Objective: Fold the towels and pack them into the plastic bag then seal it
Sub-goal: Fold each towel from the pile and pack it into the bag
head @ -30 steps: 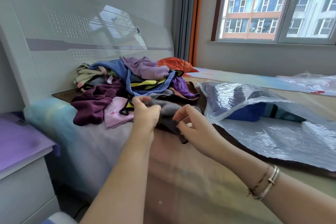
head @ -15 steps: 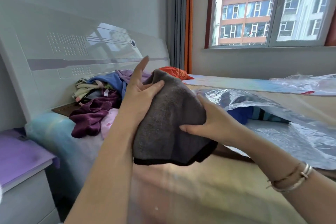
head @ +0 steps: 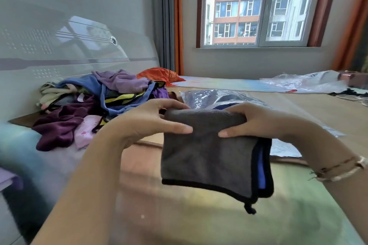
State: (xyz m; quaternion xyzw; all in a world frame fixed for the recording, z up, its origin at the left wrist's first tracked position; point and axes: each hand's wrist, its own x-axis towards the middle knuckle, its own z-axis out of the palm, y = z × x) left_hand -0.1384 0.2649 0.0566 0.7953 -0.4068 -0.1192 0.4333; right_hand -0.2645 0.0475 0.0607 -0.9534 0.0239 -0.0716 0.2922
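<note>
A grey towel point(head: 209, 157) with black trim and a blue inner side hangs folded in the air above the bed. My left hand point(head: 151, 119) pinches its top left corner, thumb in front and fingers behind. My right hand point(head: 256, 119) pinches the top right corner the same way. Behind the towel lies the clear plastic bag point(head: 207, 97) with something blue inside, partly hidden by my hands. A heap of unfolded towels point(head: 99, 103) in purple, blue, pink and yellow lies at the left by the headboard.
An orange cloth point(head: 159, 74) lies beyond the heap. More clear plastic point(head: 306, 81) lies at the far right of the bed. The white headboard point(head: 59, 49) stands at the left, and a window is in the far wall.
The grey towel left the heap and came up between both hands. It was draped over my left hand half a second ago; now it hangs flat, held by its two top corners.
</note>
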